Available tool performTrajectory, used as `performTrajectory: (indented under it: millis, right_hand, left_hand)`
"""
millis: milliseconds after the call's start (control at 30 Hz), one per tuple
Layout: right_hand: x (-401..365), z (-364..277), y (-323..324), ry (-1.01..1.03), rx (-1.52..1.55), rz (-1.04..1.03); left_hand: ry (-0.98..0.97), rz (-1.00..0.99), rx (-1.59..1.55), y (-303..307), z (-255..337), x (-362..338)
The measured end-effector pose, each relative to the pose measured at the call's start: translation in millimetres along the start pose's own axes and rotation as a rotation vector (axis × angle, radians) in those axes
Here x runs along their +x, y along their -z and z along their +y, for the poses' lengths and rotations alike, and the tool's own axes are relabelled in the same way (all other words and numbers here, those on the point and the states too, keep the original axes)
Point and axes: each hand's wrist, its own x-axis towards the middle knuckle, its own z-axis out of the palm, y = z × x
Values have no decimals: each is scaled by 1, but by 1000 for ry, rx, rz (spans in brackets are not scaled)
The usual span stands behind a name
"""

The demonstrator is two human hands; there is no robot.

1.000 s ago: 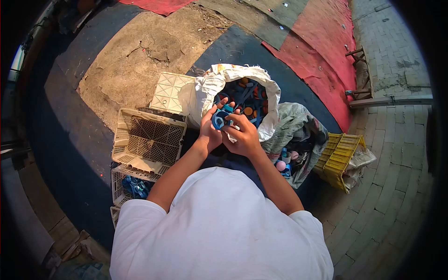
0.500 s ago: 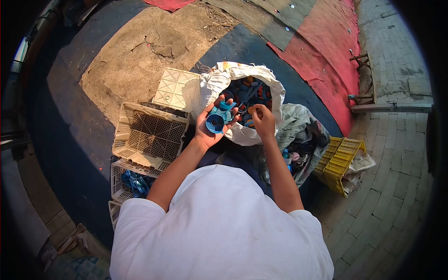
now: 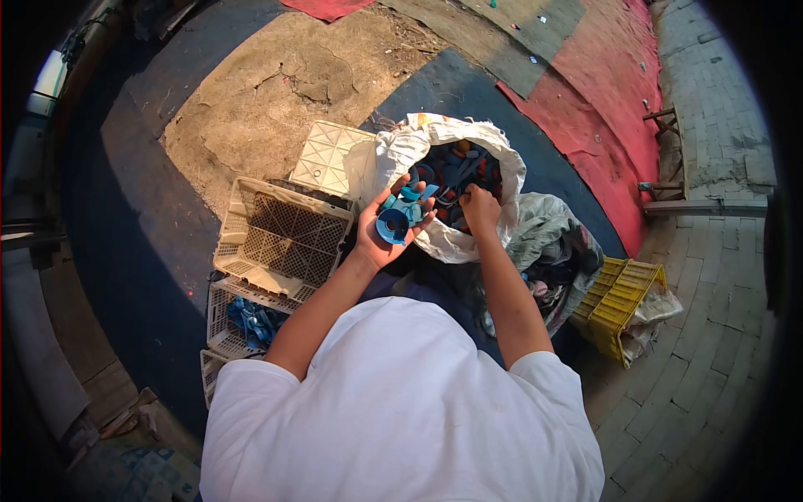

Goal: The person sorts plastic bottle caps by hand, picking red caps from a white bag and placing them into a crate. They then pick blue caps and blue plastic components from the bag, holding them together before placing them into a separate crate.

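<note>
A white woven sack stands open in front of me, filled with plastic pieces in blue, black and orange. My left hand is palm up at the sack's near left edge, its fingers curled around several blue and teal plastic pieces. The nearest of these is a round, cup-like blue part. My right hand reaches over the right side of the sack's mouth with its fingers drawn together. Whatever lies between those fingertips is too small to make out.
Pale plastic crates stand at my left, a lower one holding blue strap-like pieces. To the right are a greyish plastic bag with mixed items and a yellow crate. Farther right is a metal bar.
My right hand has dipped lower into the sack's mouth, and an orange piece near its fingers no longer shows. The left hand keeps its blue pieces. The whole view has shifted slightly.
</note>
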Motion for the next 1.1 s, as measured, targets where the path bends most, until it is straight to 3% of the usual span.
performTrajectory:
  millis: [133,400,833,933,1033,1100]
  right_hand:
    - [2,2,6,49,108,24]
    - [8,-5,3,-95,106,20]
    - [19,2,1,184,-159,2]
    - [9,2,15,49,88,193]
    - [-13,-13,40,-15,380,249]
    - [-32,-28,54,29,730,222]
  left_hand:
    - [-20,-21,6,1,2,-2]
    - [-6,17,68,-2,-1,-1]
    - [28,18,59,-3,-3,3]
    - [15,17,45,-1,-3,3]
    - [-5,5,13,-2,0,6]
    - [-22,18,-3,-5,3,8]
